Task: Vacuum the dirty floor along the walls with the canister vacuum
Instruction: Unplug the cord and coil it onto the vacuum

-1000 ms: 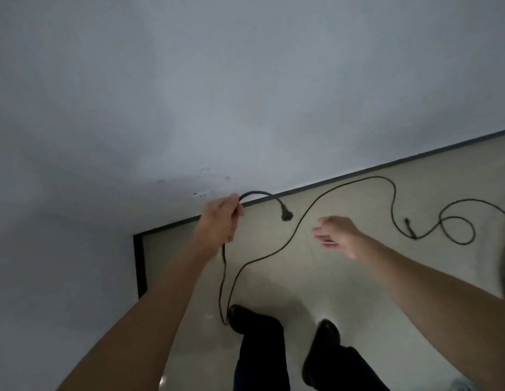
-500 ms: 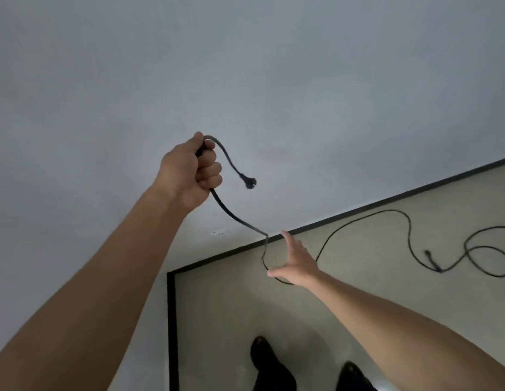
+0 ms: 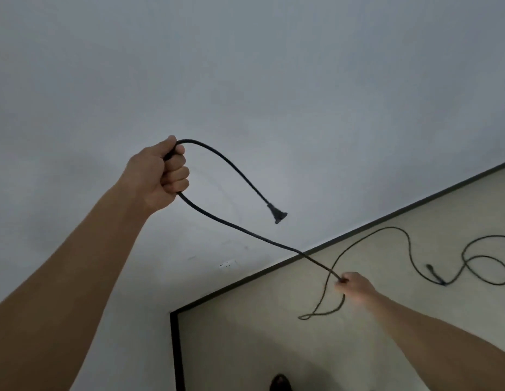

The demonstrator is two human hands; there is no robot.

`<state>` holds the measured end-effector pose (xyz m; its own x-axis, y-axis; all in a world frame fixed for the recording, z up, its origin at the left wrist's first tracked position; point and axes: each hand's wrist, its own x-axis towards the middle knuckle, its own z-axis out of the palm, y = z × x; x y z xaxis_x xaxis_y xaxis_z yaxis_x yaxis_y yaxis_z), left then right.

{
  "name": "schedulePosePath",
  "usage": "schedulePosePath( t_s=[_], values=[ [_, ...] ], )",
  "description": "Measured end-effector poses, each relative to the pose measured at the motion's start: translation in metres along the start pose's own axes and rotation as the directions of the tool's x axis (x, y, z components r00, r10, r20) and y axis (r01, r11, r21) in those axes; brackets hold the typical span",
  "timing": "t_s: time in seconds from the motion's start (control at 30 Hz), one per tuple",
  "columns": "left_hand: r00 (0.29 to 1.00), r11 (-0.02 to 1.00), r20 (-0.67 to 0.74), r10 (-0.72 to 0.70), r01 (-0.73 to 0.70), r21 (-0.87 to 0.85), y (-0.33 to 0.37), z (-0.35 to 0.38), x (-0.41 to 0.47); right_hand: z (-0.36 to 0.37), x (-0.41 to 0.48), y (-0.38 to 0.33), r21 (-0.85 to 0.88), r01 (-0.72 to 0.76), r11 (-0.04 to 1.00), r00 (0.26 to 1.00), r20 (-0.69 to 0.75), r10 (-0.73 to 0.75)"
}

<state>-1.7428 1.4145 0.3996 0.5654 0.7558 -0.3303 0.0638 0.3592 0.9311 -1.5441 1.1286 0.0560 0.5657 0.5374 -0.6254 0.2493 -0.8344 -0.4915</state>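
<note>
- One black power cord [image 3: 237, 227], one plug [image 3: 277, 215] at its free end, one white wall socket [image 3: 228, 264] low on the grey wall [image 3: 245, 66].
- Left hand [image 3: 158, 176]: raised, fisted around the cord; the plug end arcs over and dangles below it.
- Right hand [image 3: 354, 286]: lower, over the floor [image 3: 302, 348], pinching the same cord.
- Beyond it the cord loops across the floor beside the dark baseboard [image 3: 386, 218].
- One shoe tip [image 3: 279, 383] at the bottom edge.
</note>
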Motion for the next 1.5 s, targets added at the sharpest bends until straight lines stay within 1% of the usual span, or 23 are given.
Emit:
schedulePosePath(
  t_s=[0.07,0.1,0.17,0.27,0.37,0.43,0.5,0.57,0.67,0.77,0.83,0.87,0.93,0.97,1.0,1.07,1.2,1.27,1.33,1.37,1.4,1.43,1.5],
  values=[
    [1.0,0.995,0.02,-0.003,0.001,0.097,-0.002,-0.017,0.018,-0.02,-0.005,0.032,0.044,-0.118,0.992,0.991,-0.057,0.121],
    [1.0,0.989,0.029,-0.006,0.001,0.15,-0.006,-0.022,0.026,-0.032,-0.007,0.042,0.123,-0.162,0.979,0.982,-0.083,0.172],
    [0.998,0.964,0.056,-0.004,-0.011,0.267,-0.024,-0.023,0.042,-0.064,-0.014,0.049,0.387,-0.207,0.899,0.961,-0.093,0.261],
    [0.997,0.872,0.06,0.044,-0.067,0.485,-0.063,-0.006,0.061,-0.119,-0.029,0.029,0.686,-0.154,0.711,0.948,-0.1,0.301],
    [0.991,0.754,0.11,0.072,-0.126,0.644,-0.104,0.027,0.07,-0.175,-0.049,-0.007,0.826,-0.057,0.56,0.961,-0.106,0.254],
    [0.983,0.723,0.185,0.002,-0.129,0.678,-0.13,0.054,0.072,-0.207,-0.063,-0.029,0.886,-0.017,0.464,0.974,-0.091,0.209],
    [0.956,0.75,0.275,-0.102,-0.107,0.652,-0.152,0.085,0.072,-0.232,-0.074,-0.045,0.933,0.009,0.36,0.984,-0.073,0.164],
    [0.923,0.782,0.324,-0.205,-0.045,0.622,-0.17,0.12,0.073,-0.251,-0.078,-0.054,0.957,0.025,0.289,0.989,-0.066,0.13],
    [0.886,0.814,0.35,-0.306,0.052,0.579,-0.19,0.177,0.075,-0.275,-0.074,-0.06,0.971,0.024,0.239,0.996,-0.044,0.078],
    [0.851,0.867,0.394,-0.347,0.131,0.481,-0.2,0.24,0.08,-0.305,-0.059,-0.053,0.982,0.029,0.188,0.998,-0.038,0.044],
    [0.814,0.868,0.423,-0.399,0.187,0.459,-0.203,0.28,0.084,-0.331,-0.044,-0.04,0.988,0.038,0.148,0.998,-0.045,0.041],
    [0.779,0.859,0.454,-0.433,0.204,0.47,-0.205,0.299,0.086,-0.346,-0.037,-0.031,0.992,0.044,0.116,0.998,-0.05,0.046],
    [0.708,0.826,0.512,-0.487,0.182,0.534,-0.21,0.331,0.091,-0.375,-0.022,-0.006,0.997,0.06,0.038,0.996,-0.063,0.07],
    [0.69,0.807,0.524,-0.498,0.148,0.571,-0.211,0.344,0.094,-0.389,-0.014,0.011,0.998,0.068,0.004,0.993,-0.068,0.094],
    [0.683,0.79,0.529,-0.503,0.114,0.603,-0.212,0.361,0.099,-0.404,-0.006,0.032,0.997,0.078,-0.025,0.989,-0.074,0.128],
    [0.703,0.777,0.533,-0.472,0.045,0.628,-0.207,0.381,0.108,-0.424,0.009,0.071,0.995,0.088,-0.051,0.978,-0.077,0.194],
    [0.773,0.788,0.561,-0.298,-0.133,0.602,-0.19,0.43,0.129,-0.45,0.033,0.139,0.992,0.069,-0.101,0.962,-0.039,0.27],
    [0.8,0.829,0.555,-0.228,-0.139,0.541,-0.18,0.459,0.138,-0.453,0.04,0.16,0.99,0.064,-0.127,0.959,-0.026,0.283],
    [0.817,0.889,0.534,-0.218,-0.06,0.455,-0.165,0.49,0.147,-0.451,0.048,0.176,0.991,0.076,-0.107,0.944,-0.037,0.327],
    [0.815,0.913,0.533,-0.228,-0.011,0.407,-0.155,0.506,0.151,-0.447,0.053,0.186,0.996,0.083,-0.036,0.923,-0.063,0.38],
    [0.807,0.931,0.541,-0.236,0.028,0.364,-0.144,0.521,0.154,-0.44,0.058,0.197,0.995,0.069,0.078,0.893,-0.096,0.439],
    [0.798,0.943,0.554,-0.237,0.051,0.329,-0.132,0.536,0.159,-0.43,0.065,0.208,0.972,0.02,0.235,0.866,-0.134,0.482],
    [0.782,0.962,0.581,-0.224,0.082,0.261,-0.106,0.565,0.168,-0.403,0.077,0.222,0.783,-0.165,0.6,0.87,-0.171,0.462]
  ],
)
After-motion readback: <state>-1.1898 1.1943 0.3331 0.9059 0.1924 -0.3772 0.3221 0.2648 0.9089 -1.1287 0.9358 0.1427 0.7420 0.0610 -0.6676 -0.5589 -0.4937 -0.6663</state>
